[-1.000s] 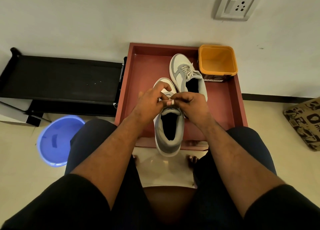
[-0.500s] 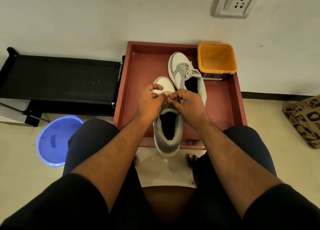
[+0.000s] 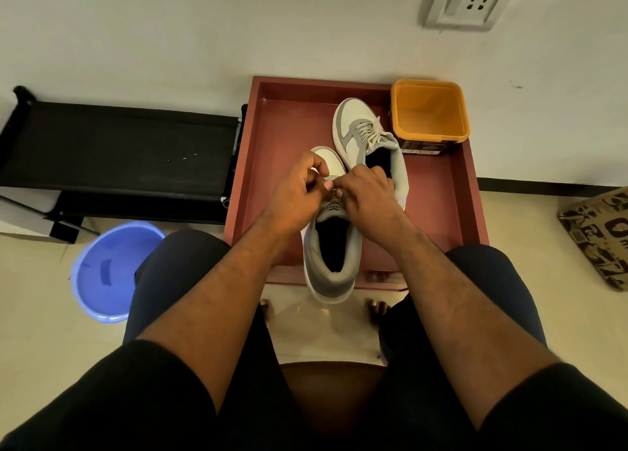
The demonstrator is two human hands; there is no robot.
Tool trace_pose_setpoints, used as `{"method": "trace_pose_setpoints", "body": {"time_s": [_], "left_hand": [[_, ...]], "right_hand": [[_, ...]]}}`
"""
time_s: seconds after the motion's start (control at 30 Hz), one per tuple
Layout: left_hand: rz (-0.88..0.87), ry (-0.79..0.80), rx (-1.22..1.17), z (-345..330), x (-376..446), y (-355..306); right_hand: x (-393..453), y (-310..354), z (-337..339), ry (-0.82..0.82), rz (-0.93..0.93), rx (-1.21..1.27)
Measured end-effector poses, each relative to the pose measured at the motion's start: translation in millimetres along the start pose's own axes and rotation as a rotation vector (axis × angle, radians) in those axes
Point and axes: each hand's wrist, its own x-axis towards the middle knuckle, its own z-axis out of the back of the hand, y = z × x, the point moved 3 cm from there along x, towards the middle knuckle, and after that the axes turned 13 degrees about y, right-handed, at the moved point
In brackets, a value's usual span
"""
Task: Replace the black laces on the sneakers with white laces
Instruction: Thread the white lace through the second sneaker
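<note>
The near sneaker [image 3: 331,246] was steadied on the tray [image 3: 272,138] while a lace, barely visible, was apparently pinched by both the left hand [image 3: 299,192] and the right hand [image 3: 365,192] for threading.

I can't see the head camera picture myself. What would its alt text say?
Seen from above, a seated person's left hand and right hand meet over the lacing of a grey and white sneaker at the near edge of a red tray. A second sneaker with pale laces lies behind it, beside an empty orange tub.

Sneakers [image 3: 331,246] in tray [image 3: 268,165]; tub [image 3: 429,117] right-rear corner.
</note>
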Motion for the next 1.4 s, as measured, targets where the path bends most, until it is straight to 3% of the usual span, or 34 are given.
{"method": "trace_pose_setpoints", "body": {"time_s": [0.33,0.57,0.73,0.93,1.13,1.2,1.27,1.4], "left_hand": [[-0.093,-0.083,0.155,2,-1,14],[0.03,-0.08,0.495,2,-6,10],[0.048,0.013,0.457,17,-8,8],[0.183,0.028,0.382,27,-15,3],[0.375,-0.167,0.139,28,-15,24],[0.423,-0.151,0.055,26,-19,28],[0.45,-0.148,0.114,25,-26,28],[0.349,-0.371,0.309,27,-41,11]], "right_hand": [[2,-7,14,0.286,-0.044,0.543],[2,-2,18,0.275,-0.065,0.716],[-4,-12,25,0.142,-0.178,0.879],[-10,-17,20,0.039,-0.347,0.618],[-18,-13,14,-0.013,-0.402,0.511],[-22,-14,11,-0.007,-0.374,0.464],[-28,-13,11,0.015,-0.278,0.371],[-38,-6,17,-0.009,-0.036,0.117]]}}
